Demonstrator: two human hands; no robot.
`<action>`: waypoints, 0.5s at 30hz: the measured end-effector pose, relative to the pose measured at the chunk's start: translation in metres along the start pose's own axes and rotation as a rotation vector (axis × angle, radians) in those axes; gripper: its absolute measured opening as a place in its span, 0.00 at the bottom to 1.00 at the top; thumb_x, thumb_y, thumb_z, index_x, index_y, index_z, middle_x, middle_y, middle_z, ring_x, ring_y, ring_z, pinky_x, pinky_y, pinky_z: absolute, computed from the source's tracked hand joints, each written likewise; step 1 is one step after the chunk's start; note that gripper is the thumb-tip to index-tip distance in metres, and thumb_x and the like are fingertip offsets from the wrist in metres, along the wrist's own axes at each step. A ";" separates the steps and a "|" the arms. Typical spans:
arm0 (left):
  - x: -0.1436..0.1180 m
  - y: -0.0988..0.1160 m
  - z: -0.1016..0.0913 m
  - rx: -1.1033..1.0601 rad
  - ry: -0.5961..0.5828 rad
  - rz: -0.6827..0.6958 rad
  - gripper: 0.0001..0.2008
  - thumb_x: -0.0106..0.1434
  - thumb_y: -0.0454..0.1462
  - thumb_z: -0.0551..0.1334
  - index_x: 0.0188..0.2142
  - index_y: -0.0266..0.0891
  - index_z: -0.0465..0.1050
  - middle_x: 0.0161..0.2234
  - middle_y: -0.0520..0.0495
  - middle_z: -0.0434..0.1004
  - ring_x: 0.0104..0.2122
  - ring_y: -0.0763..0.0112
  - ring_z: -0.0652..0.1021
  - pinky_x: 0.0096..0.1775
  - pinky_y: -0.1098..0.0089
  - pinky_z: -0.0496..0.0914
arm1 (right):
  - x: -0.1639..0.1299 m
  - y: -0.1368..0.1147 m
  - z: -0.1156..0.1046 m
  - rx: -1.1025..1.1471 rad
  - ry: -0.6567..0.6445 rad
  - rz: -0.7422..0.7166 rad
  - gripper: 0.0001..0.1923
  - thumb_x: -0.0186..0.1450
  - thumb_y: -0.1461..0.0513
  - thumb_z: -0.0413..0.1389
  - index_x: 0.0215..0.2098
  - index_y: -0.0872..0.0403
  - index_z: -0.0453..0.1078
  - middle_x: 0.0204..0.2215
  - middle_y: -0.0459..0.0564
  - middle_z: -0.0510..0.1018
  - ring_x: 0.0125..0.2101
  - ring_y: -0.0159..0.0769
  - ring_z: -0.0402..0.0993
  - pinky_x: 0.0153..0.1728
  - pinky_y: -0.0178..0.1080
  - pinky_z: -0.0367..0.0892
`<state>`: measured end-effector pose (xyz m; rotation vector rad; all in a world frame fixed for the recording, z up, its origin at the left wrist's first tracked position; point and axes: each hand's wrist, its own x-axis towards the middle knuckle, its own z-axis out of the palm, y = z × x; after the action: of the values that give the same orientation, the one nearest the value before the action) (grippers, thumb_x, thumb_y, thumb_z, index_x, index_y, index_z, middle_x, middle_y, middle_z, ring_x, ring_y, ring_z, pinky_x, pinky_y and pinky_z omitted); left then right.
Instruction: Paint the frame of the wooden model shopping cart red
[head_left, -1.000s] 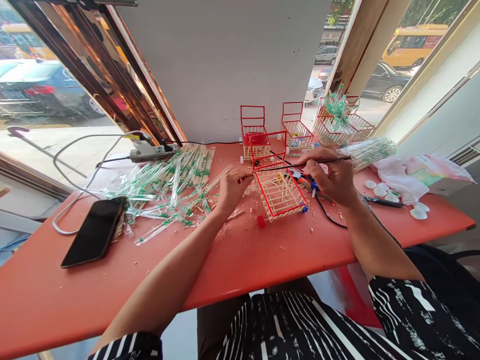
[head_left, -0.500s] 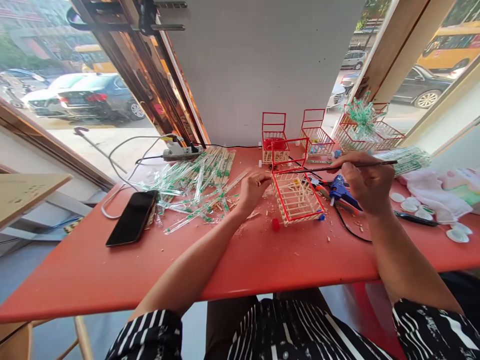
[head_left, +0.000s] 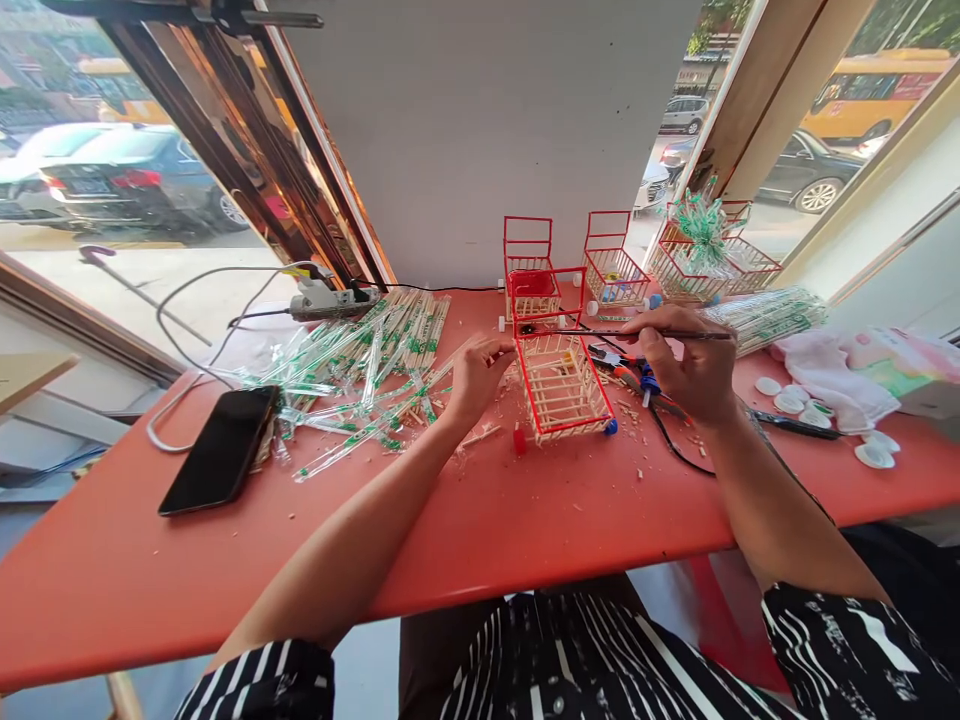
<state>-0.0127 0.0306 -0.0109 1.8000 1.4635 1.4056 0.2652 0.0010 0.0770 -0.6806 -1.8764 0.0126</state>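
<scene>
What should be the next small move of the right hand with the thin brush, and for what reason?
Probably draw the thin brush a little further along the red top rail of the small stick cart. The right hand holds the brush level, its tip at that rail near the handle, while the left hand steadies the cart's left side on the red table.

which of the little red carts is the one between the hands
The front cart, nearest the person, between the left hand and right hand; the other carts stand untouched at the wall.
</scene>
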 end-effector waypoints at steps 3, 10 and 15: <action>-0.001 0.000 0.000 -0.013 0.024 -0.020 0.08 0.63 0.33 0.65 0.33 0.40 0.85 0.32 0.50 0.84 0.32 0.69 0.77 0.38 0.69 0.70 | -0.001 0.002 0.001 -0.016 0.034 -0.002 0.11 0.76 0.58 0.57 0.41 0.46 0.82 0.35 0.48 0.88 0.35 0.41 0.84 0.40 0.45 0.79; -0.001 -0.001 0.001 0.022 0.025 -0.013 0.08 0.63 0.34 0.65 0.34 0.40 0.86 0.33 0.49 0.85 0.33 0.68 0.79 0.40 0.69 0.72 | -0.001 0.004 -0.001 -0.041 0.026 -0.001 0.10 0.75 0.58 0.57 0.41 0.46 0.82 0.37 0.47 0.89 0.36 0.39 0.85 0.37 0.43 0.77; -0.001 -0.002 0.001 0.016 0.033 -0.010 0.08 0.64 0.34 0.66 0.34 0.41 0.86 0.33 0.49 0.85 0.33 0.68 0.78 0.40 0.69 0.72 | 0.001 0.002 -0.003 -0.026 0.048 0.036 0.12 0.76 0.58 0.57 0.40 0.48 0.83 0.38 0.49 0.89 0.38 0.40 0.86 0.40 0.43 0.79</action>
<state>-0.0126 0.0305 -0.0134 1.7854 1.5023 1.4291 0.2684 0.0018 0.0787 -0.7263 -1.8209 -0.0052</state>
